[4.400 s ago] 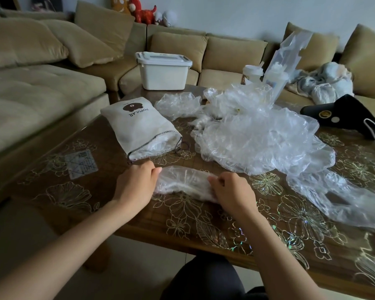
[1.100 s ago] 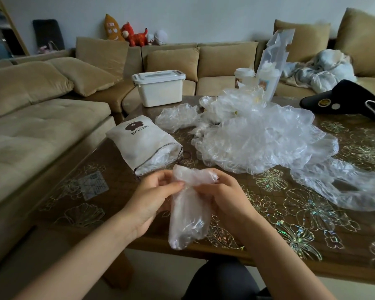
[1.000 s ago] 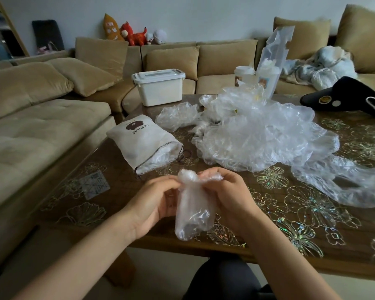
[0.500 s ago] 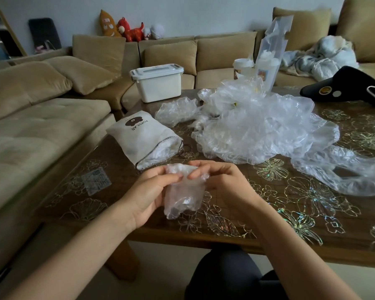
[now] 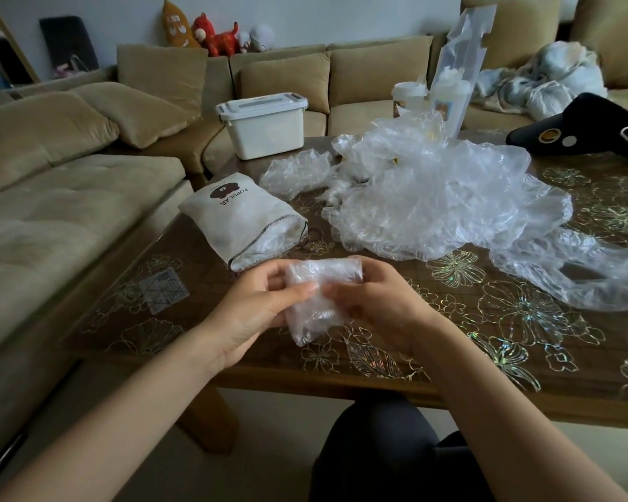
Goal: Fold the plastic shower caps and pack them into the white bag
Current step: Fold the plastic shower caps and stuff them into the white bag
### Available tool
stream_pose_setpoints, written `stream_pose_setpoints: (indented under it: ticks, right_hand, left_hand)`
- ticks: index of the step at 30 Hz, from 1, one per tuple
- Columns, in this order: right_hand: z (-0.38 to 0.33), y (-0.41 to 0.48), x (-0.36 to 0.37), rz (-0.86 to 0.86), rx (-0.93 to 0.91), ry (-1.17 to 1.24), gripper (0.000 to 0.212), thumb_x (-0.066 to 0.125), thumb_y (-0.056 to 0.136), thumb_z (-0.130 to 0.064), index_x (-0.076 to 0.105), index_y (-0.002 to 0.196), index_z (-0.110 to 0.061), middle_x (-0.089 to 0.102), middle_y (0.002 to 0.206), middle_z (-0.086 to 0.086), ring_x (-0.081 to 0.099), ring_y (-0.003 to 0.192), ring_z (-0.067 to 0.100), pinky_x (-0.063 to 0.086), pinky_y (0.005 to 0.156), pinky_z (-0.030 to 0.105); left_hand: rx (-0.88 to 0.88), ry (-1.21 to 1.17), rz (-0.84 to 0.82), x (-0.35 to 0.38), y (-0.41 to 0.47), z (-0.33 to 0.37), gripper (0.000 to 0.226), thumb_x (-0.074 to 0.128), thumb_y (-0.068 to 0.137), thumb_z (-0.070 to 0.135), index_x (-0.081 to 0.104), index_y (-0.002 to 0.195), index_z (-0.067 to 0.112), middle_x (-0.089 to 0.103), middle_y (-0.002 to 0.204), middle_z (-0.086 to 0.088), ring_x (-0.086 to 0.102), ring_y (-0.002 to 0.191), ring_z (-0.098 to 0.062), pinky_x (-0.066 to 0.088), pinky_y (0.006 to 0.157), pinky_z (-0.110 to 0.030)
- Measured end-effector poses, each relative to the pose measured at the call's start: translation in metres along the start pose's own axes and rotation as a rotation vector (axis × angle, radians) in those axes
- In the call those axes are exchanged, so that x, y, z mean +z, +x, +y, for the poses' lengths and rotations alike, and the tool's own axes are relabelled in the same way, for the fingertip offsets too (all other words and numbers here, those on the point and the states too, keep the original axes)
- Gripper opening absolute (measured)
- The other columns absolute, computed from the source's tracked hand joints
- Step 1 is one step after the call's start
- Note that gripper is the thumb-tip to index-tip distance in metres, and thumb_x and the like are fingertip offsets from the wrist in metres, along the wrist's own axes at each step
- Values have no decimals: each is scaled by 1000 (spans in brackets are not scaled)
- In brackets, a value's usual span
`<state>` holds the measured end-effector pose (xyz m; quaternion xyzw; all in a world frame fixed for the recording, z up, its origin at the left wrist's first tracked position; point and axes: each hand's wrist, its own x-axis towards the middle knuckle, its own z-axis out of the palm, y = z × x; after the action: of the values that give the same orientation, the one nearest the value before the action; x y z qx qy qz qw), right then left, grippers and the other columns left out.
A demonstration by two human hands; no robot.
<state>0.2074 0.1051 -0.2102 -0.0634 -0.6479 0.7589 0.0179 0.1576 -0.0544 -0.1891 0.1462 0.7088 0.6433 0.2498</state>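
Shower cap in hand: a clear, crinkled plastic shower cap [image 5: 319, 298], folded into a short thick bundle, is held just above the near edge of the table, at 6 o'clock on the tabletop. Its lower end hangs below the fingers.
Left hand: the left hand [image 5: 254, 313] grips the bundle's left side, with the thumb across the front and the fingers curled behind.
Right hand: the right hand [image 5: 374, 306] grips the right side the same way, and its thumb tip nearly meets the left thumb on the plastic.
Bag: a white fabric drawstring bag [image 5: 240, 219] printed with a brown bear head and POPULAR lies on its side at 11 o'clock from the hands. Its open mouth faces the person and clear plastic shows inside.
Unfolded caps: a heap of loose clear plastic shower caps [image 5: 443, 197] sits at 1 o'clock from the hands. One stretched-out cap [image 5: 577, 273] trails off at 3 o'clock, and a small crumpled cap [image 5: 298, 172] lies at 12 o'clock, just behind the bag.
Table: a brown wooden table [image 5: 522, 338] under a clear cover with a gold flower pattern.
Far edge: a white lidded plastic box [image 5: 265, 125] at 11 o'clock, two white paper cups [image 5: 410, 99] at 12 o'clock, and a black curved object [image 5: 580, 130] at 2 o'clock.
Surroundings: a tan fabric corner sofa [image 5: 69, 211] wraps round from 9 to 1 o'clock.
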Motion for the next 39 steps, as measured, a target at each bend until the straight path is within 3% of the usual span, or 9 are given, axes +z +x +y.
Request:
stream_pose_setpoints:
  ticks: [6,11,18,20,24,28,33,37,39]
  right_hand:
    - [3,1,2,18,-49,-16,16,63,82,6,58,85,-8,62,80,9,60,69,20,51,60,30]
    - [3,1,5,19,-136,10,28,58,81,14,56,67,-10,59,75,8,52,59,13,42,49,19]
    - [9,3,8,78,-270,-266,51,54,67,28,59,46,-18,61,72,-5,57,66,-2,47,59,16]
    - [12,4,10,128,-302,-408,49,57,66,26,60,47,-19,58,77,-7,54,71,-5,43,63,10]
    - [13,2,14,130,-318,-536,44,67,72,13,64,52,-26,55,87,-10,53,82,-6,46,73,11]
    - [7,2,6,-7,-147,-435,11,71,78,-2,73,85,-10,66,96,17,55,79,18,47,72,29]
    - [-5,-2,1,39,-26,-295,19,58,86,3,68,93,-11,66,85,3,57,58,-1,42,55,12]
    - [-1,15,29,56,49,-125,43,57,91,-28,44,128,-14,60,114,4,63,92,11,53,71,22]
    - [6,23,45,-8,87,-201,47,63,88,-26,44,129,-10,59,113,6,62,91,14,52,67,21]
  left_hand:
    - [-145,-72,-11,0,0,-6,25,60,86,3,60,110,5,69,101,-17,67,79,-21,59,64,-30]
    - [-306,-225,-59,4,0,-6,14,50,91,8,63,98,6,69,75,-11,65,60,-17,57,54,-27]
    - [-398,-564,-142,-1,2,-7,42,52,83,32,63,110,1,64,101,-19,64,81,-25,57,67,-30]
    - [-339,-482,-165,2,2,-9,38,58,80,36,68,103,7,68,98,-14,66,82,-21,56,70,-28]
    - [-236,-365,-59,6,4,-14,20,59,81,13,66,98,6,72,87,-9,67,75,-13,56,62,-21]
    - [-179,-388,107,-7,9,-17,16,55,88,3,63,102,3,70,94,-12,66,78,-14,56,61,-20]
    - [21,-52,251,-22,9,-22,14,57,90,9,63,102,14,69,99,-6,65,90,-15,57,68,-23]
    - [106,72,226,-27,10,-26,17,60,89,12,62,97,26,70,100,-2,65,93,-15,54,80,-31]
    - [123,117,231,-29,12,-31,20,59,90,10,63,101,25,70,99,1,64,94,-11,53,81,-27]
